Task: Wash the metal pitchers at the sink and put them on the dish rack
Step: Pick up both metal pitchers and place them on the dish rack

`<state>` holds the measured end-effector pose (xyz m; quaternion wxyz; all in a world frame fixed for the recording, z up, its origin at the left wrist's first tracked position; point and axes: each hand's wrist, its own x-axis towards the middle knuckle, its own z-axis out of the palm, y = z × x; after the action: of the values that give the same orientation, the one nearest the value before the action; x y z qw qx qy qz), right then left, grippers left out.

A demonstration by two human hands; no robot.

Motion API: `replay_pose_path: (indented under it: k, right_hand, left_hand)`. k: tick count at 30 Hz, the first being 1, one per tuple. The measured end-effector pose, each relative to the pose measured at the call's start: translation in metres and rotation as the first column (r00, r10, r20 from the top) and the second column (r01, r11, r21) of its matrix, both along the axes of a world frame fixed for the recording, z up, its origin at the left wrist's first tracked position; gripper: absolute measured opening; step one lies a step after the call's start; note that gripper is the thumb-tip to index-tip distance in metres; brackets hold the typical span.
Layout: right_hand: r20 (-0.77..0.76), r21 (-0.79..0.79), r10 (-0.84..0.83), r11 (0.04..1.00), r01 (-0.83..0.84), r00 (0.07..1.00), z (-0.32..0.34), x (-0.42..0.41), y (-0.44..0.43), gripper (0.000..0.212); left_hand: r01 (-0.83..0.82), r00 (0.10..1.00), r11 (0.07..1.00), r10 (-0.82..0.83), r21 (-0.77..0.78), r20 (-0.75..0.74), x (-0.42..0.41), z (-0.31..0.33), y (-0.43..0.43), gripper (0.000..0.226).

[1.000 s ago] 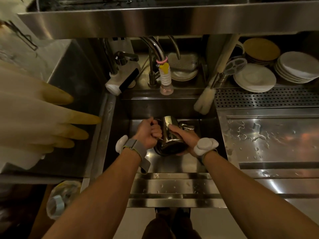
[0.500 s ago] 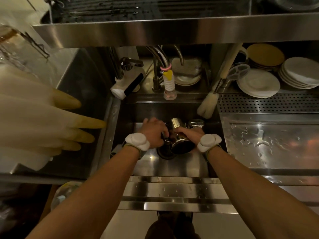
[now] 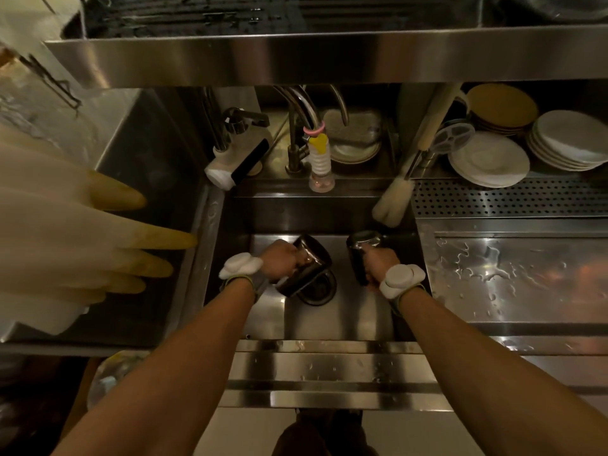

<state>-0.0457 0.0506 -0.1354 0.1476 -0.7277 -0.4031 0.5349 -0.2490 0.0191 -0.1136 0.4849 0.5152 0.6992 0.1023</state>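
**Two pitchers, one in each hand, over the sink**

A long stainless shelf (image 3: 329, 57) spans the top of the view, with a wet steel counter (image 3: 519, 278) to the right. Rubber gloves (image 3: 65, 245) hang large at the left edge. Between them lies the steel sink (image 3: 339, 317), its drain (image 3: 320, 287) near the middle. Stacked plates (image 3: 572, 139) sit back right, past a perforated drain strip (image 3: 510, 199). A bottle brush (image 3: 393, 202) leans at the sink's back corner beside the faucet (image 3: 306, 126).

The left hand (image 3: 279, 261) is closed around the left metal pitcher (image 3: 307, 268), tilted over the drain. The right hand (image 3: 378, 261) has its fingers wrapped on the right metal pitcher (image 3: 357, 255), held apart from the other.
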Motion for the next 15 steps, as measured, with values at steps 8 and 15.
replay_pose_path:
  k: [8,15]
  right_hand:
    - [0.037,0.052,0.013,0.999,-0.015,0.999,-0.014,-0.014,-0.003,0.04]
    - [0.071,0.139,0.083,0.986,-0.093,0.994,-0.004,-0.025,-0.005,0.046]
  left_hand:
    - [-0.34,0.93,0.936,0.35,-0.093,0.115,0.005,-0.005,0.01,0.025]
    - [-0.39,0.909,0.921,0.386,-0.007,0.156,0.006,-0.006,0.012,0.028]
